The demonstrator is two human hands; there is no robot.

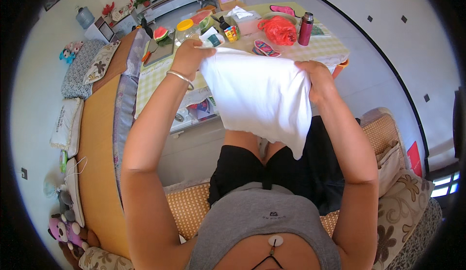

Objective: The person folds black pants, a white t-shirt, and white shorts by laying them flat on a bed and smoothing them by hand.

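White cloth (255,92), one: suspended between two hands over the black shorts (237,165), spread along its upper edge, one lower corner hanging in a point. Its upper left corner is gripped by the left hand (187,57), closed on the fabric; its upper right corner is gripped likewise by the right hand (319,79). A silver bangle (181,77) is worn at the left wrist. Beyond, on a checked tablecloth (151,81), are placed: yellow-lidded jar (185,25); red plastic bag (279,31); burgundy flask (305,30); cut watermelon (160,33) on a cutting board (165,50).
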